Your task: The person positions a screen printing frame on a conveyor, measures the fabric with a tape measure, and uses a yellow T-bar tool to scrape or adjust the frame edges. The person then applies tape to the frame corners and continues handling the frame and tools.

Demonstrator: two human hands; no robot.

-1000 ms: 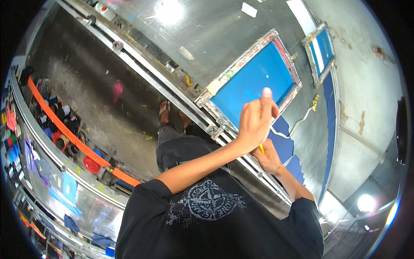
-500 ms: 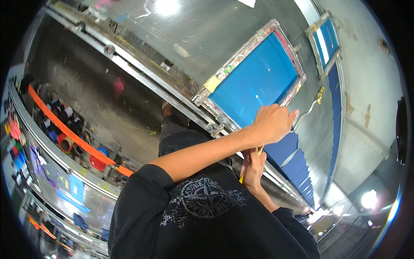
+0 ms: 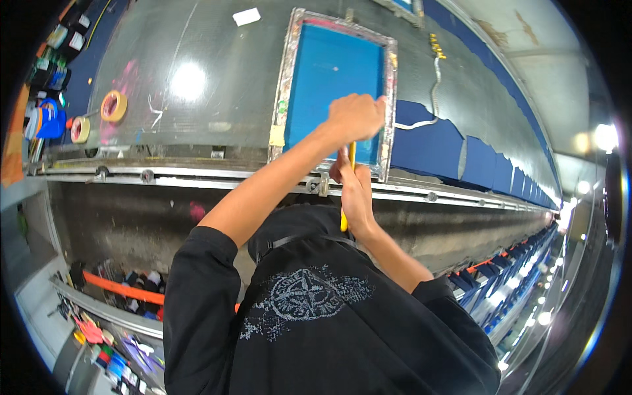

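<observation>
My left hand (image 3: 357, 118) is closed in a fist above the near end of a screen-printing frame (image 3: 282, 99), whose mesh is blue and whose wooden rim is stained. What lies inside the fist is hidden. Just below it, closer to my body, my right hand (image 3: 357, 194) grips a slim yellow tool (image 3: 343, 220). The tool stands nearly upright in view, its top meeting the underside of my left fist. Its working end and exact kind cannot be made out.
A long grey printing table (image 3: 217, 85) with a metal rail (image 3: 250, 176) carries the frame. Blue fabric pieces (image 3: 428, 141) and a white cord (image 3: 436, 85) lie to the right. Tape rolls (image 3: 114, 106) and ink bottles (image 3: 52, 74) sit at the left.
My view and body have turned, so the table edge now runs nearly level and the frame stands upright ahead. Both hands appear farther left and higher; the yellow tool stays in my right hand.
</observation>
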